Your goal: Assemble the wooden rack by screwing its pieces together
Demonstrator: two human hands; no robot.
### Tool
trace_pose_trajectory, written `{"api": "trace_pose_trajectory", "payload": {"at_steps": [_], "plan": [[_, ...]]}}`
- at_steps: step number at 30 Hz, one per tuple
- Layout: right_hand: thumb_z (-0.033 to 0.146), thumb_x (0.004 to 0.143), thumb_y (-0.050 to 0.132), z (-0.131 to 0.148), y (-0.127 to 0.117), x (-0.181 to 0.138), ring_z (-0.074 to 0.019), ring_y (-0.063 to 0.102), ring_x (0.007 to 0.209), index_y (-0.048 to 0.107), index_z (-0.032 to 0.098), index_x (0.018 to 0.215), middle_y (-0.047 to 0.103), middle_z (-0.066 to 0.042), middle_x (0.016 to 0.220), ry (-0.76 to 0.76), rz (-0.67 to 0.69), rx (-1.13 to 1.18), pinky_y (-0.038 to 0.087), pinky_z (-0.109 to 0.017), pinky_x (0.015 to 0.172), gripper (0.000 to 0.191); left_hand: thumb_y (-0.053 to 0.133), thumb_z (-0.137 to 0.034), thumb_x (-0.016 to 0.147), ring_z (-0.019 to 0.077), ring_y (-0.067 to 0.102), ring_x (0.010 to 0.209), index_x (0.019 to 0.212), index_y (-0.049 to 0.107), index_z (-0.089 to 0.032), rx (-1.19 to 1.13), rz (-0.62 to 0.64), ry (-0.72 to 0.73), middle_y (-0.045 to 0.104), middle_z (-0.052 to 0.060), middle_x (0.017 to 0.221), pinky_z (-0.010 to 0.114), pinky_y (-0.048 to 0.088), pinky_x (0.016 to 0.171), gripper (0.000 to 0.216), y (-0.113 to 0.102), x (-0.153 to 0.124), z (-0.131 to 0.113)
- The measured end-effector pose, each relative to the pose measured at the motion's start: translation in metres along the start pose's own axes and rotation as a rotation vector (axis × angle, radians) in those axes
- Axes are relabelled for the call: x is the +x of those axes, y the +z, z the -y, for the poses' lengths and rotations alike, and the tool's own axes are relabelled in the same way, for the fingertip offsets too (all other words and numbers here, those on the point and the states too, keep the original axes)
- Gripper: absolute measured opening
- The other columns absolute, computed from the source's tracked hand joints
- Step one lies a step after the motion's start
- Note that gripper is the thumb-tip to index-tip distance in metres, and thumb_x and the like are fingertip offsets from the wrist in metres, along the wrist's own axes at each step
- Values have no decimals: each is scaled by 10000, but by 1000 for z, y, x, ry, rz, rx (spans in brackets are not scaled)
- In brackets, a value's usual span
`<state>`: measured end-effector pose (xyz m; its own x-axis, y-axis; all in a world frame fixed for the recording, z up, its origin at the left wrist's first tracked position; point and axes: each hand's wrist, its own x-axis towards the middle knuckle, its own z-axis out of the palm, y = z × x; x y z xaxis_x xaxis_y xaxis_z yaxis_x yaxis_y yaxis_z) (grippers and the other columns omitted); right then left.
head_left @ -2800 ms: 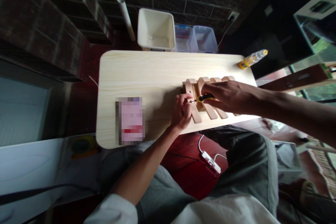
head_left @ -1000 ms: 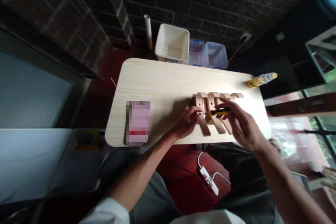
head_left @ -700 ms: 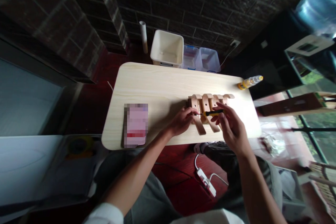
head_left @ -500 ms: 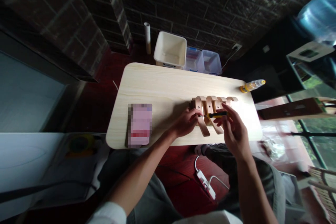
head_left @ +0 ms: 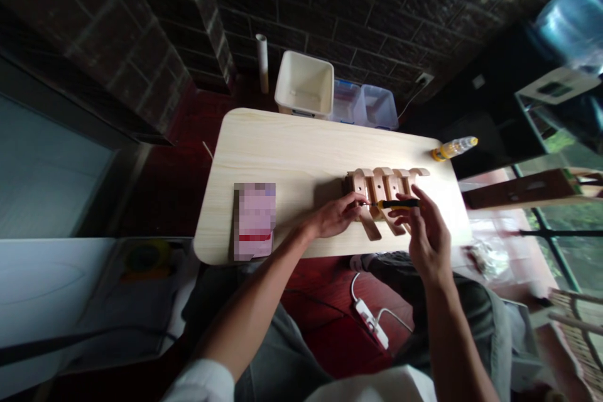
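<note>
A wooden piece (head_left: 379,193) with several curved strips and small holes lies on the right half of the table. My right hand (head_left: 429,232) holds a screwdriver (head_left: 400,203) with a yellow and black handle, roughly level over the strips, its shaft pointing left. Close to the shaft's tip, my left hand (head_left: 338,215) has thumb and fingertips pinched together at the piece's left end. Whatever sits between those fingertips is too small to make out. Fingers partly cover the near side of the wooden piece.
A pixelated pink phone-like object (head_left: 255,223) lies at the left of the pale table (head_left: 282,144). A clear bottle-shaped container with yellow ends (head_left: 455,148) rests at the far right corner. Bins (head_left: 305,83) stand behind; a power strip (head_left: 371,323) lies on the floor below.
The view has shifted slightly. My right hand and the screwdriver have moved a little to the right along the wooden piece. My left fingertips stay near the screwdriver's tip.
</note>
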<state>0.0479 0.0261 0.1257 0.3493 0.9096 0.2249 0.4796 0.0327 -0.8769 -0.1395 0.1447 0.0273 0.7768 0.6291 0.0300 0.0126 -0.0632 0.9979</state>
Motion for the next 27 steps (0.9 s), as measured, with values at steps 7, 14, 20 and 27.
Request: {"api": "trace_pose_trajectory", "payload": {"at_steps": [7, 14, 20, 27], "plan": [[432, 1156, 591, 1, -2, 2, -238, 830, 979, 642, 306, 1599, 800, -129, 1354, 29, -14, 16, 710, -402, 810, 464, 608, -459, 1089, 196, 646, 909, 1321, 639, -222, -5, 14, 37, 734, 68, 1092, 356, 574, 861, 333, 10, 2, 10], [421, 1133, 652, -6, -19, 4, -240, 823, 1000, 671, 317, 1569, 800, -132, 1363, 22, 55, 9, 710, -395, 809, 449, 667, -444, 1078, 185, 698, 867, 1398, 629, -254, 41, 90, 12, 767, 40, 1026, 330, 579, 810, 374, 15, -4, 3], [430, 1136, 653, -6, -31, 3, -234, 805, 1012, 705, 326, 1539, 783, -112, 1375, 15, 81, -47, 687, -375, 797, 419, 716, -467, 1066, 158, 736, 768, 1294, 654, -234, -112, 116, -106, 800, 45, 1027, 307, 591, 751, 332, 30, 4, 7], [448, 1132, 649, -9, -34, 1, -225, 793, 964, 699, 306, 1536, 764, -111, 1398, 12, 60, -87, 684, -375, 776, 431, 789, -519, 1014, 145, 728, 706, 1336, 657, -246, -159, 180, -197, 814, 41, 1030, 278, 602, 671, 442, 31, 7, 3]]}}
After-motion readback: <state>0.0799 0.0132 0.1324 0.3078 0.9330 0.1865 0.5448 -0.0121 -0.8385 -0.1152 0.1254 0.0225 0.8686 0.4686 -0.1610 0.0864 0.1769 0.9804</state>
